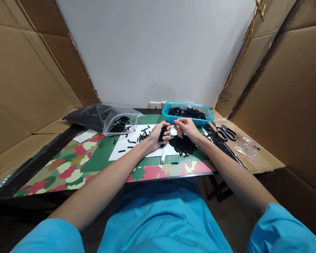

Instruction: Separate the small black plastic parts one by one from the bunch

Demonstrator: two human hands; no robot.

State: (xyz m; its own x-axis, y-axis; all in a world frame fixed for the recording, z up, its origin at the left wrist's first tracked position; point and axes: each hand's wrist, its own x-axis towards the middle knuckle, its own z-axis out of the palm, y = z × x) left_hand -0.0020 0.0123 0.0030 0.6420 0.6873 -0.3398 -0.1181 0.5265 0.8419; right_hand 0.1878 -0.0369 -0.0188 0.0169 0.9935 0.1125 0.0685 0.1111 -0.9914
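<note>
Small black pieces too tiny to identify; shape reads only as short dark sticks. Contents of the left hand mostly hidden by its own curled fingers. What sits between the fingertips of the right hand cannot be made out. Lower worktop edge and the lap are cut by the blue shirt.

Left grip: fingers closed round a bunch of black pieces, dark ends showing between thumb and fingers. Right grip: thumb and forefinger pinched together just beside the left hand, fingertips nearly touching it; whether they pinch a piece, cannot tell. Both hands hover low over the white sheet.

The held bunch looks glossy black, packed tight, over the middle of the worktop. More of the same lie about: a loose pile just below the right hand, scattered singles on the sheet to the left, a heap in the blue basket behind the hands, and more spilling from a clear plastic bag at left.

A white strip lies below the hands. Scissors rest at right, well apart, near a small empty-looking clear bag. Cardboard walls on both sides.
</note>
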